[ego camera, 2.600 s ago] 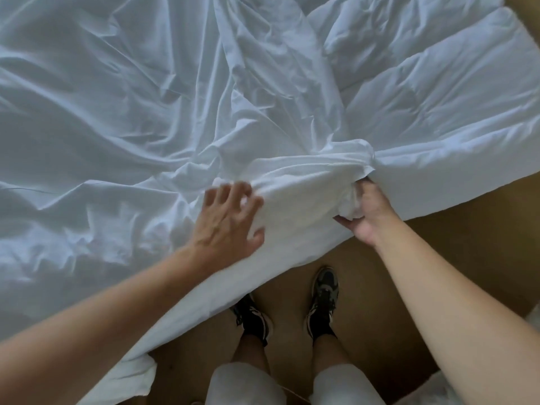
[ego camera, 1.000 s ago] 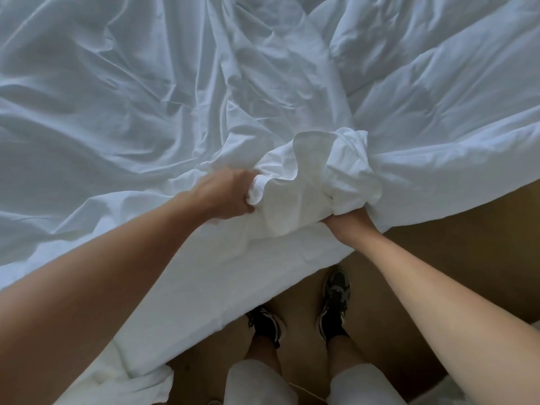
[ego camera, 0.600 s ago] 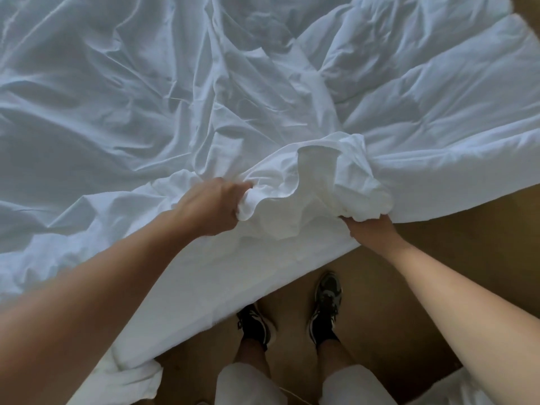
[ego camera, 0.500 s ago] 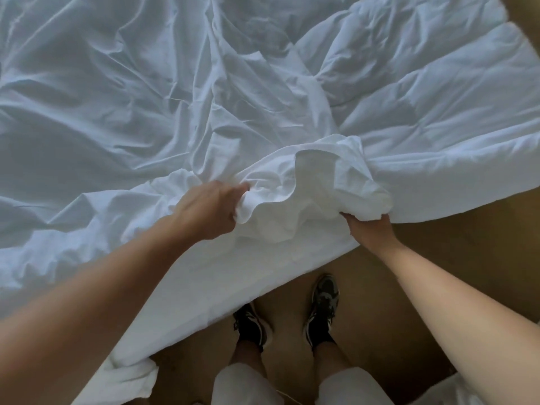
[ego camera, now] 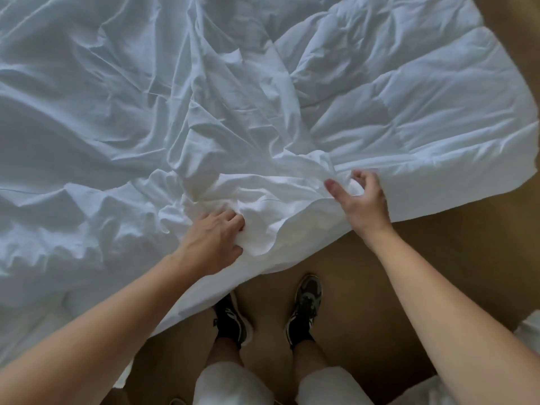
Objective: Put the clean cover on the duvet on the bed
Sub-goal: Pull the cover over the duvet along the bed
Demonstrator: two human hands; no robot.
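**Grip.** The left hand is palm down, and its fingers are curled into a bunched ridge of the cover, gripping a handful. Its thumb lies along the near side of the bunch. The right hand is further right and well apart from the left. Its fingers are curled over a small fold of the same cloth and pinch it. Its thumb sticks out to the left, resting on the fabric. Whether the thumb bears on the pinched fold cannot be told.

**Between the hands.** The cover is gathered into a loose, brighter white heap, and its wavy hem sags over the near edge.

**Cover.** It is thin, plain white cloth, heavily creased and bluish in the shade. It spreads across the left and middle of the view and drapes down at lower left.

**Duvet.** The duvet is thicker and quilted in puffy panels. It lies exposed at upper right, with its near edge running rightward from the right hand. The cover lies over its left part. Both rest on the bed, which is itself hidden under the linen.

**Surroundings.** The floor is brown. The person stands close to the edge in dark shoes and white shorts. A patch of white cloth shows at the lower right margin, and what it is cannot be told.
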